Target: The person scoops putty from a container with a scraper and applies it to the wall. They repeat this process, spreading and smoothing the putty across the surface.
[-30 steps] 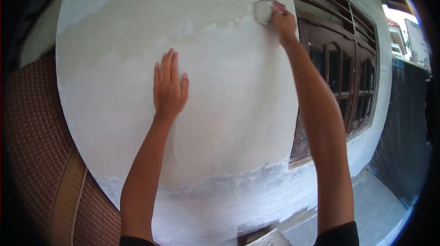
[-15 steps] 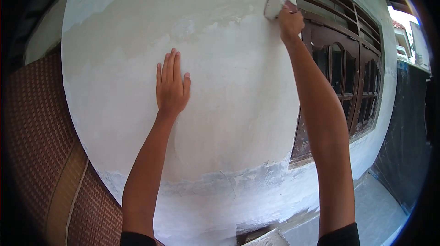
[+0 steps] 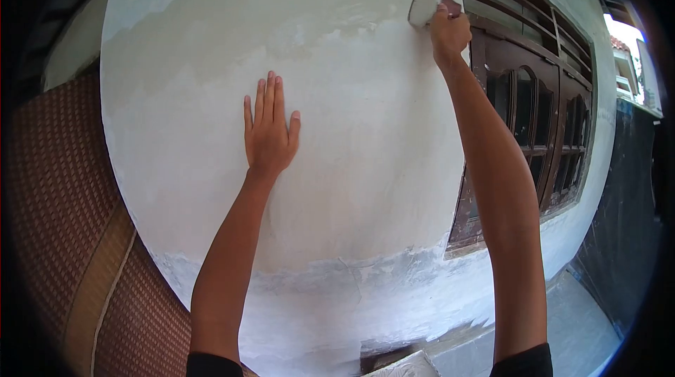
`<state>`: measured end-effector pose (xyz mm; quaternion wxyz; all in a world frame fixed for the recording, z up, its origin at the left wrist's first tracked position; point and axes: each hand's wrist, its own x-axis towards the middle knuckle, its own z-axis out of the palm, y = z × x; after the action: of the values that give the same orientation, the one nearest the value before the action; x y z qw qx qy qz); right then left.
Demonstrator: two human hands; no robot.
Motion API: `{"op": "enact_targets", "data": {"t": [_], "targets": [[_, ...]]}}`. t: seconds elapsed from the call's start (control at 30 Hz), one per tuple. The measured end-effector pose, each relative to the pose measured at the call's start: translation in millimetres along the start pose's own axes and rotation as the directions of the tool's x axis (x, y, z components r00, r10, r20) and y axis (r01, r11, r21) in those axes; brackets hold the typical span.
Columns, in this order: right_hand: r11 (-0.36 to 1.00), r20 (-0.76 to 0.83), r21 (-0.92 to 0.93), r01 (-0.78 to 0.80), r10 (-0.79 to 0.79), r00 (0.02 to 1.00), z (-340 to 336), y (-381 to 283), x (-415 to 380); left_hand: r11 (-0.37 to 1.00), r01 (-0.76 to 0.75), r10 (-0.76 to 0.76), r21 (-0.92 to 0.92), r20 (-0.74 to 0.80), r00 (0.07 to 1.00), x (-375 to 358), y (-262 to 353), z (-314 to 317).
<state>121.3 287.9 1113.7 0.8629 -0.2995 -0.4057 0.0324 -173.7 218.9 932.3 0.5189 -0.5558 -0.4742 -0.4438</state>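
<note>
A white plastered wall (image 3: 351, 166) fills the view, with a darker, damp-looking band across its top. My left hand (image 3: 269, 131) lies flat on the wall, fingers together and pointing up, holding nothing. My right hand (image 3: 448, 31) reaches high to the wall's right edge and grips a small pale sanding pad (image 3: 424, 8), pressed against the plaster just beside the window frame.
A dark wooden window (image 3: 534, 124) with arched panes stands right of the wall. A brown woven screen (image 3: 63, 222) covers the left side. Flaking plaster runs along the wall's base, above a grey floor (image 3: 569, 321). A pale object (image 3: 404, 366) sits at the bottom edge.
My right hand has slid the pad to the right along the wall, up to its edge by the window. My left hand stays flat on the plaster.
</note>
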Motion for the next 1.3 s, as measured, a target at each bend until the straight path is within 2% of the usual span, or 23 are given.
{"op": "enact_targets", "data": {"t": [0.03, 0.1, 0.13, 0.17, 0.2, 0.27, 0.33, 0.47, 0.5, 0.57, 0.6, 0.63, 0.7, 0.73, 0.8, 0.93, 0.97, 1.03, 1.07, 1.13, 1.2, 1.23, 1.3], "targets": [[0.993, -0.023, 0.057, 0.099, -0.098, 0.995, 9, 5, 2, 1.0, 0.0, 0.0, 0.004, -0.006, 1.0, 0, 1, 1], [0.948, 0.171, 0.246, 0.203, -0.249, 0.953, 23, -8, -22, 1.0, -0.003, 0.003, 0.006, -0.014, 1.0, 0, 2, 2], [0.894, 0.225, 0.179, 0.411, -0.444, 0.867, 34, -8, -29, 1.0, 0.001, -0.001, 0.003, -0.007, 1.0, 0, 2, 2], [0.852, 0.288, 0.262, 0.453, -0.517, 0.806, 42, -12, -43, 1.0, 0.006, -0.006, -0.001, 0.0, 1.0, 0, 2, 1], [0.862, 0.379, 0.188, 0.47, -0.505, 0.775, 49, -13, -51, 1.0, 0.002, -0.002, -0.003, -0.001, 1.0, -1, 1, 0], [0.886, 0.402, -0.044, 0.462, -0.407, 0.82, 59, -5, -43, 1.0, -0.022, 0.022, -0.005, -0.014, 1.0, -2, -1, 0], [0.935, 0.278, -0.172, 0.31, -0.256, 0.926, 53, 3, -7, 1.0, -0.024, 0.024, -0.013, -0.016, 1.0, -2, -1, 0], [0.992, 0.004, -0.092, 0.084, -0.084, 0.996, 5, -7, 34, 0.999, 0.004, -0.003, 0.041, -0.014, 1.0, -4, 0, 2], [0.991, 0.011, -0.097, 0.088, -0.087, 0.996, 10, -6, 30, 0.999, 0.012, -0.012, 0.038, -0.011, 1.0, -7, -1, 4], [0.905, 0.255, 0.388, 0.174, -0.287, 0.923, 23, -7, 29, 0.998, 0.01, -0.008, 0.061, -0.027, 1.0, -5, 1, 5], [0.929, 0.262, 0.164, 0.331, -0.364, 0.894, 38, -13, 22, 0.998, 0.008, -0.006, 0.058, -0.03, 1.0, -5, 2, 5], [0.914, 0.393, 0.251, 0.318, -0.396, 0.83, 51, -14, 10, 0.999, 0.008, -0.007, 0.051, -0.023, 1.0, -6, 1, 4], [0.87, 0.407, 0.214, 0.444, -0.492, 0.769, 65, -22, -21, 0.999, 0.005, -0.005, 0.039, -0.019, 1.0, -6, 0, 3], [0.892, 0.457, 0.006, 0.452, -0.405, 0.792, 53, -39, -38, 1.0, -0.003, 0.004, 0.028, -0.024, 1.0, -7, -2, 3], [0.887, 0.371, -0.121, 0.445, -0.376, 0.849, 63, -21, -16, 1.0, -0.015, 0.016, 0.017, -0.032, 0.999, -5, -2, 3], [0.947, 0.144, -0.284, 0.151, -0.113, 0.983, 24, -10, 30, 1.0, -0.002, 0.003, 0.029, -0.018, 1.0, -5, -1, 3], [0.945, 0.149, -0.288, 0.153, -0.114, 0.982, 18, -13, 25, 0.999, 0.005, -0.004, 0.032, -0.02, 1.0, -5, -1, 4], [0.998, -0.061, -0.065, 0.016, -0.02, 0.998, 6, -16, 13, 0.999, 0.008, -0.007, 0.033, -0.028, 1.0, -6, -1, 5], [0.997, -0.06, -0.067, 0.022, -0.026, 0.998, 9, -14, 7, 0.999, 0.004, -0.002, 0.039, -0.04, 0.999, -6, -1, 5], [0.966, 0.314, 0.233, 0.113, -0.185, 0.931, 26, -9, -11, 0.999, 0.007, -0.006, 0.032, -0.036, 0.999, -5, 0, 4], [0.922, 0.328, 0.168, 0.349, -0.386, 0.862, 37, -14, -40, 1.0, 0.004, -0.004, 0.027, -0.029, 1.0, -3, -1, 2], [0.923, 0.326, 0.164, 0.347, -0.383, 0.864, 36, -12, -41, 1.0, -0.003, 0.004, 0.017, -0.026, 1.0, -4, -3, 1], [0.926, 0.364, -0.053, 0.373, -0.33, 0.871, 40, 4, -39, 1.0, -0.017, 0.017, 0.006, -0.023, 1.0, -4, -3, 0]]}}
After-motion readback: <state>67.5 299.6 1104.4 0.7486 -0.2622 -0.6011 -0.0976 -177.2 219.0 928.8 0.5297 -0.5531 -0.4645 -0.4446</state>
